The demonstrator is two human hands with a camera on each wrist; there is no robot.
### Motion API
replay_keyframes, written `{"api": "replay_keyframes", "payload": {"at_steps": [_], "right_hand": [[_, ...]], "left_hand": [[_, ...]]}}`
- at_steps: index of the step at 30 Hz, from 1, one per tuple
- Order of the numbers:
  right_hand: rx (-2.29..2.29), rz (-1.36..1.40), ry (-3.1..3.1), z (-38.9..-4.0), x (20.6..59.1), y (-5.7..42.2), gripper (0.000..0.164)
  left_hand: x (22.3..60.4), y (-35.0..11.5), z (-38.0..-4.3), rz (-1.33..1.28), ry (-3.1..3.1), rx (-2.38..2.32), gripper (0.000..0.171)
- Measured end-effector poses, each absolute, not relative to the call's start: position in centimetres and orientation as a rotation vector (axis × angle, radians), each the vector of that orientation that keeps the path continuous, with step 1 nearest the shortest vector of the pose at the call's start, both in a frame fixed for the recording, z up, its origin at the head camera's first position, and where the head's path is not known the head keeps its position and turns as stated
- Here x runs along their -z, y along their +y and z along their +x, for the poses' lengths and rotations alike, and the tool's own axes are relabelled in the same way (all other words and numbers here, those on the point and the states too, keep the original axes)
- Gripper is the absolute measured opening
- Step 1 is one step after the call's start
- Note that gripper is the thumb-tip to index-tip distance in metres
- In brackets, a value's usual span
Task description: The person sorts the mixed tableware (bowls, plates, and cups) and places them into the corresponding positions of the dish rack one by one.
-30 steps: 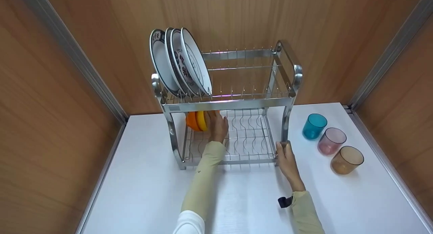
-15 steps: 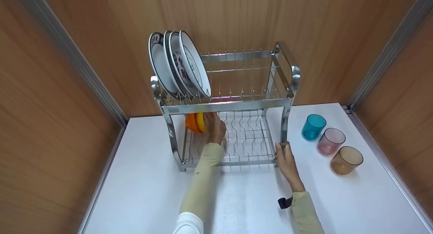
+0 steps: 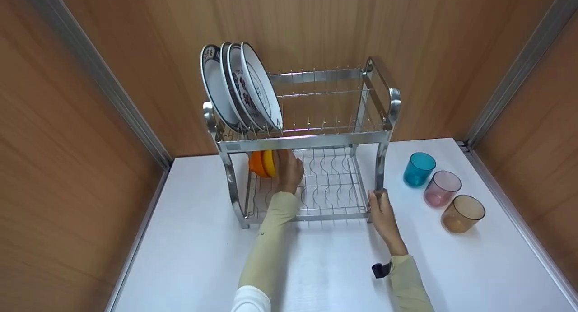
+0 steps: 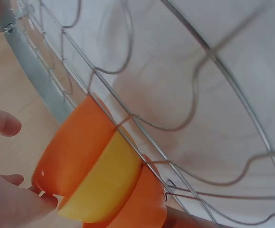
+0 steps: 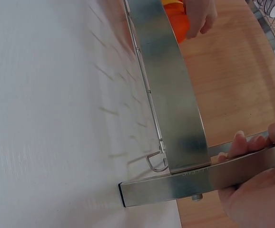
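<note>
Hardly anything has moved over the last half second: the head view tips a touch, while both hands keep their places. Three nested bowls stand on edge near the left end of the rack's lower tier (image 3: 329, 216): an orange bowl (image 4: 75, 142) nearest the left hand (image 3: 289, 169), a yellow bowl (image 3: 268, 163), then another orange bowl (image 3: 258, 164). The left fingers touch the nearest bowl, the thumb apart from it, so they seem to guide rather than clamp. The right hand (image 3: 383, 215) is wrapped around the front right leg (image 3: 380, 167), toward the worktop's right edge. Seating the bowls well probably calls for light, level pressure toward the left end, the rims settled between the wires, and that leg held firm so that the rack (image 3: 307, 142) cannot slide.
</note>
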State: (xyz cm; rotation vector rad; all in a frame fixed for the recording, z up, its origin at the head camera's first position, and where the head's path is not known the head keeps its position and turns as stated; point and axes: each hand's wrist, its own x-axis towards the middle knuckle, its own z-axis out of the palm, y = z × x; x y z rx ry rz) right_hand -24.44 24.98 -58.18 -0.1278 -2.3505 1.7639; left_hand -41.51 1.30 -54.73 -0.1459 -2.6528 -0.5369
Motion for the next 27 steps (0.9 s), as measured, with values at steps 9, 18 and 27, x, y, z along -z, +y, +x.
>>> {"api": "replay_keyframes", "payload": {"at_steps": [9,18,27], "right_hand": [[-1.765,-0.133,-2.372,-24.9,58.1,25.4,0.045],[-1.733,-0.138,-2.431,-25.2,57.8,25.6,0.046],[-1.787,-0.05,-2.385,-24.7,58.1,26.5,0.04]], "left_hand": [[54.1,2.2,-39.9,-0.27,-2.329,0.931,0.072],[53.8,2.6,-38.2,-0.265,-2.326,0.982,0.061],[53.9,3.3,-36.0,-0.206,-2.347,1.104,0.038]]}}
